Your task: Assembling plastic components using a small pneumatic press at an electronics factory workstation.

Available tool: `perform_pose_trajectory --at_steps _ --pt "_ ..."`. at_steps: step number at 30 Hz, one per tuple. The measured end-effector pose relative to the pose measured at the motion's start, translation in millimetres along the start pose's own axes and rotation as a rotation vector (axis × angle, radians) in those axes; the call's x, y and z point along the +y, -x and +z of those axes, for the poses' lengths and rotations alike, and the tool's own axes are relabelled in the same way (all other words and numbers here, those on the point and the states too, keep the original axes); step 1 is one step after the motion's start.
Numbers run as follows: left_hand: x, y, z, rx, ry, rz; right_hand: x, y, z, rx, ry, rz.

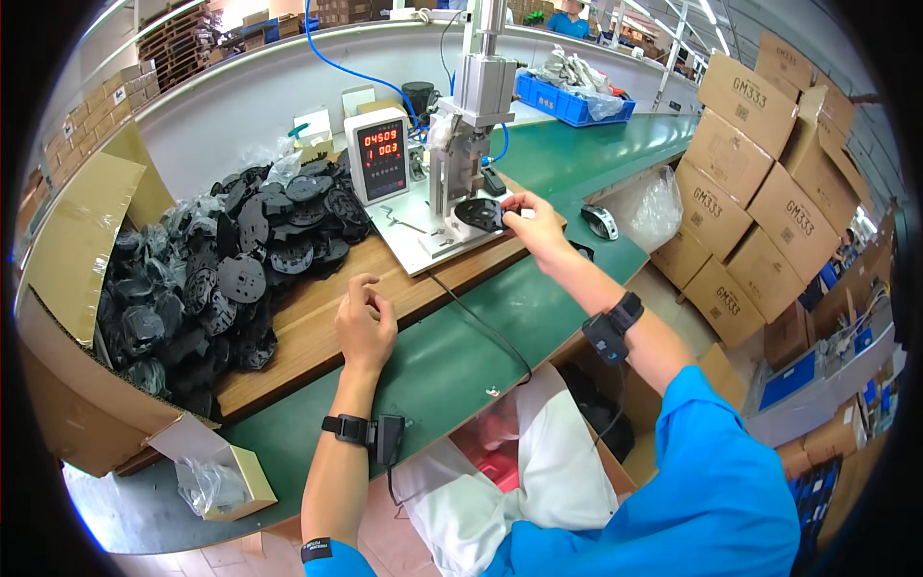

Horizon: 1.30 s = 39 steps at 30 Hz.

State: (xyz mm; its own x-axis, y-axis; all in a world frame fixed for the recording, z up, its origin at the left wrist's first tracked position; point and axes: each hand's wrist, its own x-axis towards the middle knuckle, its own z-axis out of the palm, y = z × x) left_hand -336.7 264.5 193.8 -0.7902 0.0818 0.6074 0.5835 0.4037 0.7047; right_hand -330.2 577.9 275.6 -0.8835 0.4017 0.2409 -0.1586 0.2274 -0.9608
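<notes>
My right hand [535, 229] pinches the near right edge of a black, rounded plastic part [478, 213]. That part sits at the base of a small metal press [460, 144], under its upright column. My left hand [366, 325] hovers over the front of the wooden board [310, 332], its fingers loosely curled with thumb and forefinger apart and nothing in them. To its left lies a large heap of black plastic parts [240, 277], several of them round with holes. Beside the press stands a white control box [381, 154] with a lit red display.
An open carton [82, 260] borders the heap on the left. A small box [248, 481] with clear bags sits at the near left. A blue crate [567, 101] holds bagged parts behind. Stacked cartons [731, 212] rise at right. A dark cable [481, 322] crosses the green table [437, 370].
</notes>
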Motion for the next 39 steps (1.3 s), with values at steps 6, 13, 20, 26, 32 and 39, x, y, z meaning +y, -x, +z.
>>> perform_pose_trajectory --at_steps 6,13,20,26,32,39 --pt "2 -3 3 0.025 0.018 0.026 -24 -31 -47 0.148 0.128 -0.083" --pt "2 -3 1 -0.012 0.017 0.017 -10 -170 -72 -0.072 0.296 -0.177" --pt "0 -5 6 0.022 -0.038 0.084 5 -240 -80 -0.384 0.679 -0.391" --pt "0 -4 4 0.006 -0.073 0.041 28 -252 -53 -0.461 0.578 -0.302" --pt "0 -5 4 0.004 -0.104 0.080 35 -241 -34 -0.377 0.415 -0.092" --pt "-1 -6 9 0.034 -0.089 0.131 45 -266 -33 -0.311 0.552 -0.266"
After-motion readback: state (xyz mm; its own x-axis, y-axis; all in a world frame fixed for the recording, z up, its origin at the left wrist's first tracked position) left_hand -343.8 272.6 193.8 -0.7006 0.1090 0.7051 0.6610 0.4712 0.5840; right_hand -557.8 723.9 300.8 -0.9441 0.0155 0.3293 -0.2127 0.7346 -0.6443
